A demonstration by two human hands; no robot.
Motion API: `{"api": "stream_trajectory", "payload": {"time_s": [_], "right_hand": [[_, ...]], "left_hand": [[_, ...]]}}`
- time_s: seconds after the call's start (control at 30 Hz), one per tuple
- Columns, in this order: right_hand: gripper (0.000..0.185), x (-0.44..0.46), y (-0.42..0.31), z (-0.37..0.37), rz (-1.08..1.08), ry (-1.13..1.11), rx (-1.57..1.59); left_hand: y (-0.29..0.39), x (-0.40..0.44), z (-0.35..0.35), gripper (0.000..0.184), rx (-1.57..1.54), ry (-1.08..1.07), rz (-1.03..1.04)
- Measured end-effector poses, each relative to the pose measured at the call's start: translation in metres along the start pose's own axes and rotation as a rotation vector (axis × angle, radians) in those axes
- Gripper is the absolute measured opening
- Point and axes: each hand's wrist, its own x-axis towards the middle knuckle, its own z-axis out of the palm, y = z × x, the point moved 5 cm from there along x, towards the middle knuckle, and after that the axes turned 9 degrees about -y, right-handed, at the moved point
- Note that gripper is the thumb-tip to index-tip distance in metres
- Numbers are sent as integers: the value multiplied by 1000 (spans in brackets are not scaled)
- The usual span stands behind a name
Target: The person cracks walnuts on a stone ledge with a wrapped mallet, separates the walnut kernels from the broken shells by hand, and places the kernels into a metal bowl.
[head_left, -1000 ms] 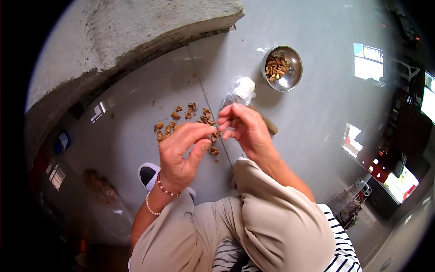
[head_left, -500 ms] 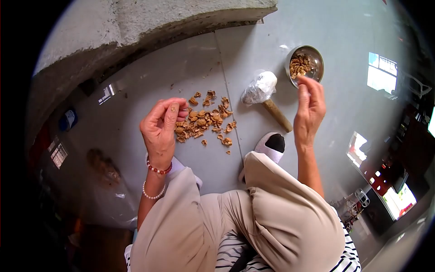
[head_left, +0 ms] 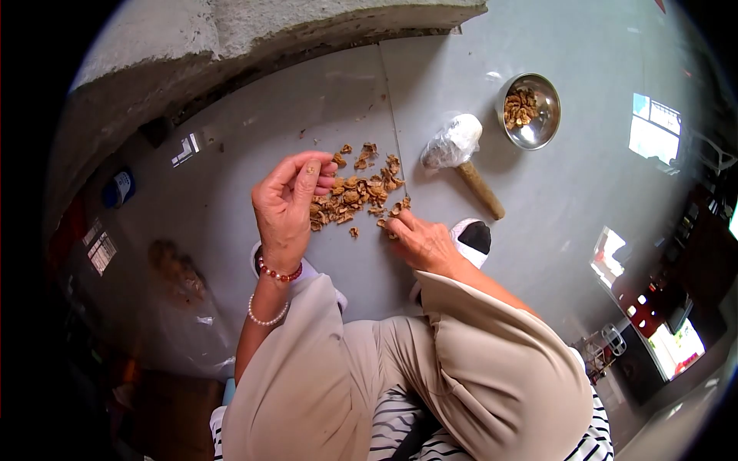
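Note:
Cracked walnut shells and pieces lie in a loose heap on the grey floor between my feet. Above the heap's left side, my left hand is closed in a pinch, thumb against fingers; whatever it holds is too small to name. My right hand reaches down to the heap's right edge, its fingers bent together around a spot by some shell bits, and its fingertips partly hide what they grip. A metal bowl with walnut kernels in it stands at the upper right.
A hammer with a plastic-wrapped head and wooden handle lies between heap and bowl. A rough concrete ledge borders the top. A clear plastic bag sits at left, and a shoe is close to my right hand.
My right hand has come away from the bowl, down and left to the shell heap. My left hand keeps its pinch near the heap. The view has shifted slightly.

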Motion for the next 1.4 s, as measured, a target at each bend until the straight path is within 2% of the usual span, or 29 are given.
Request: {"api": "stream_trajectory", "payload": {"time_s": [0.03,0.13,0.27,0.3,0.4,0.53,0.63,0.73,0.83,0.93,1.07,1.23,1.4], "right_hand": [[36,0,1,3,19,13,25],[33,-1,1,-8,35,119,439],[31,3,1,-29,198,162,1004],[31,4,-1,-33,192,171,1097],[32,9,-10,-48,152,217,1218],[31,16,-18,-58,64,313,1101],[31,17,-21,-61,76,257,1032],[32,17,-25,-64,75,248,1071],[31,17,-21,-59,150,265,1271],[28,15,-17,-57,146,323,1286],[27,11,-21,-65,71,371,1007],[25,12,-24,-71,-24,473,723],[24,13,-18,-61,204,349,1178]], "left_hand": [[-1,-1,1,19,-7,-7,-2],[-3,-3,4,19,1,-47,-32],[-27,-12,13,17,-152,-200,-308],[-33,-15,18,18,-133,-293,-380],[-45,-27,32,21,-333,-381,-458],[-43,-35,40,25,-549,-433,-590],[-48,-34,40,21,-608,-422,-584],[-47,-33,40,18,-659,-419,-567],[-51,-33,39,19,-669,-396,-562],[-49,-31,39,22,-741,-356,-576],[-47,-30,40,24,-805,-353,-590],[-48,-30,40,26,-741,-345,-560],[-48,-29,40,27,-659,-355,-485]]}}
